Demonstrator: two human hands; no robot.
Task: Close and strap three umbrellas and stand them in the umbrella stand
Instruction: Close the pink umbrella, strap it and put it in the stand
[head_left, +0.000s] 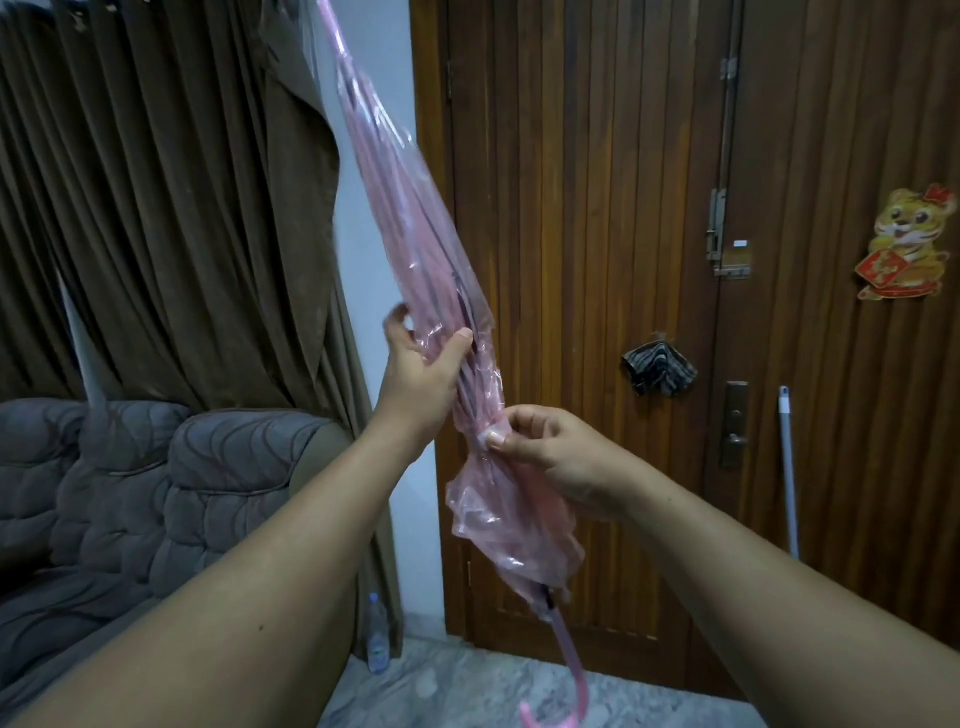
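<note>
A closed pink see-through umbrella (415, 218) slants up through the middle of the view, tip at the top, curved pink handle (563, 670) hanging at the bottom. My left hand (423, 374) grips the folded canopy about halfway along. Just below it, my right hand (550, 457) pinches the pale strap (491, 436) that runs round the canopy, thumb pressed on it. Below the strap the plastic bunches out loosely. No umbrella stand and no other umbrella is in view.
A brown wooden door (649, 208) stands right behind the umbrella, with a tiger sticker (906, 244) and a striped cloth (657, 371) on it. A grey pole (788, 467) leans at the right. Brown curtains (156, 208), a grey sofa (130, 493) and a water bottle (377, 634) are on the left.
</note>
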